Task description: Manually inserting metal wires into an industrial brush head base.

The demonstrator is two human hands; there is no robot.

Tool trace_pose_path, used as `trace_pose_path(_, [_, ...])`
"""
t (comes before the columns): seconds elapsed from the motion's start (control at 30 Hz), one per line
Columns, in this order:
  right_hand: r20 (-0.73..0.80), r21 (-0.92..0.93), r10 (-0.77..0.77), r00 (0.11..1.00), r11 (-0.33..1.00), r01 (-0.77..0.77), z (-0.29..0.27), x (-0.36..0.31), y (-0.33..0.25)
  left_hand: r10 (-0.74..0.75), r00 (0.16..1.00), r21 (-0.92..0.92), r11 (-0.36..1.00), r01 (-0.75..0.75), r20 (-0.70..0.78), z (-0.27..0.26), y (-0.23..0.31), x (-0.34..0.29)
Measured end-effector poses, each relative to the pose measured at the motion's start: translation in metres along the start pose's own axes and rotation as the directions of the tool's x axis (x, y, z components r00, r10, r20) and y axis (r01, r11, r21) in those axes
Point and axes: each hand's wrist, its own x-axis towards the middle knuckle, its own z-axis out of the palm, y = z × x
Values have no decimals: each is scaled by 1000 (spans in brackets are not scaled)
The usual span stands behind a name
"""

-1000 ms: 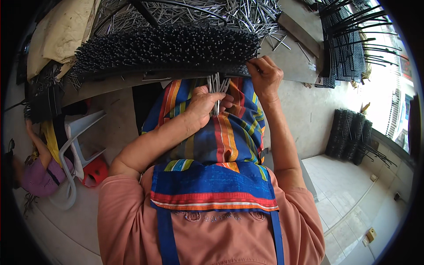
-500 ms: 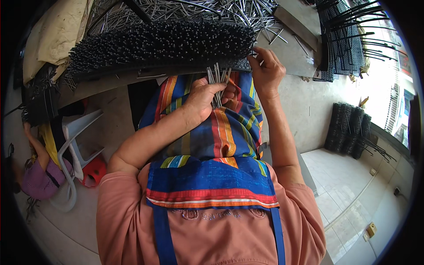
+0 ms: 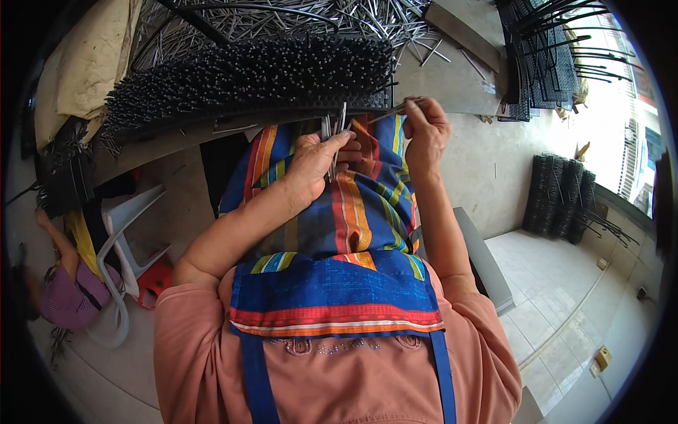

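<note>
Head view: left hand (image 3: 321, 166) closed round a small bunch of thin metal pins (image 3: 332, 131), tips sticking up past the knuckles. Right hand (image 3: 424, 134) just beside it, thumb and fingers pinched on a single pin (image 3: 392, 111) lying slantwise toward the left hand. Both hands over a striped apron (image 3: 353, 219), close under the near edge of a long black spiked strip (image 3: 247, 78) bristling with upright pins. Beyond the strip, well above the hands, loose rods (image 3: 296, 18) heaped on a bench (image 3: 452, 78). Up and right of the right hand, finished black racks (image 3: 544, 49) stacked; farther right, lower down, more dark bundles (image 3: 558, 198) against a wall. Far left of the left hand, a white plastic chair (image 3: 123, 233) and another person (image 3: 67, 283) crouched low
</note>
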Motion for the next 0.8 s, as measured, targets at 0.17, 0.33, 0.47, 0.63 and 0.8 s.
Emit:
trace_pose_path(0.17, [-52,-275,-503,863,838,472,-4,25,0,-65,995,-31,997,68,74,-8,-10,3])
trace_pose_path(0.33, [82,-442,-580,810,708,552,-3,23,-1,-27,993,-61,998,35,115,-4,-7,-2])
trace_pose_path(0.47, [104,-435,-572,813,709,555,0,21,-3,43,993,-76,996,-35,108,-8,-10,0])
trace_pose_path(0.63, [86,-418,-575,813,720,554,-5,28,1,5,989,-91,996,9,146,-11,-11,2])
trace_pose_path(0.8, [241,-476,-582,776,626,618,-8,26,0,8,986,-122,993,12,165,-15,-12,5])
